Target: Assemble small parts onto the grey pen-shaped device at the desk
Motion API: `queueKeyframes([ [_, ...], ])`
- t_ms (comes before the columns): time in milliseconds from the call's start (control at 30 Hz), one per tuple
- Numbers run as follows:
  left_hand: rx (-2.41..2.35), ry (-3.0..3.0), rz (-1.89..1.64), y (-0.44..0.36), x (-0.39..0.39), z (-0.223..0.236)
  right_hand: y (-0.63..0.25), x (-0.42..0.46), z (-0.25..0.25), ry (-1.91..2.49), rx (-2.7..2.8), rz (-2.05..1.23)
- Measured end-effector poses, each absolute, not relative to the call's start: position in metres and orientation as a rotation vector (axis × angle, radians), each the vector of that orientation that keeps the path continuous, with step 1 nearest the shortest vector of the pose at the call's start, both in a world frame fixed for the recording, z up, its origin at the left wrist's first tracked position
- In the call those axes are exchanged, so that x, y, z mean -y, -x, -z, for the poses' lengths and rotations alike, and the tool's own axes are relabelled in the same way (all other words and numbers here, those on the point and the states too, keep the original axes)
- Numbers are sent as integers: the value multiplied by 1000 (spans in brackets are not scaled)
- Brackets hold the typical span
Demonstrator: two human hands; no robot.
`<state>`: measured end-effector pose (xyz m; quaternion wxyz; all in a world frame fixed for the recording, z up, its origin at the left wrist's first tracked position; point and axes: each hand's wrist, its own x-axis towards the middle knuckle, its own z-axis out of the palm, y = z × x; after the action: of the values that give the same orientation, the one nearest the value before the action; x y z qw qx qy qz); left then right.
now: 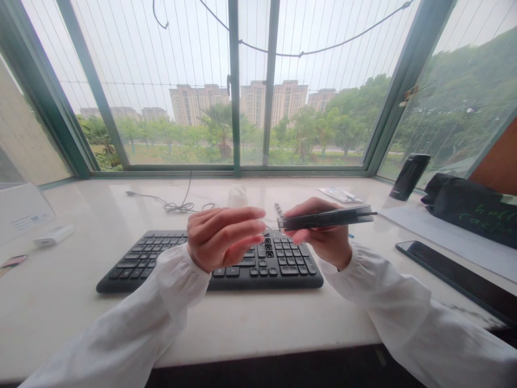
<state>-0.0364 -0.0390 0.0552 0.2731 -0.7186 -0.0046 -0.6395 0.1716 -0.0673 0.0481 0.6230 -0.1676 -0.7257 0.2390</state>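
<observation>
Keyboard (143,253) on our white desk (242,323), a blurred black object (327,217) held above its far right part.
Our right hand (329,243) grips that object between thumb and fingers; our left hand (222,234) curls beside thin strands (271,220), whether pinching them we cannot tell. A phone (452,275) lies to the right.

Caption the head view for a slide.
Over a keyboard, the right hand holds a dark object, the left hand close beside it.
</observation>
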Motion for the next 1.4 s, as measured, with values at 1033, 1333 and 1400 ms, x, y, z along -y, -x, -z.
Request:
queueKeyframes([
  [1033, -122, 1941, 1587, 38, 40, -58, -174, 69, -49, 414, 1704, -462],
  [1333, -57, 1975, 1628, 37, 41, -59, -173, 66, -44, 437, 1631, -487],
  [1400, -53, 1976, 1642, 37, 40, -59, -173, 66, -43, 426, 1615, -482],
])
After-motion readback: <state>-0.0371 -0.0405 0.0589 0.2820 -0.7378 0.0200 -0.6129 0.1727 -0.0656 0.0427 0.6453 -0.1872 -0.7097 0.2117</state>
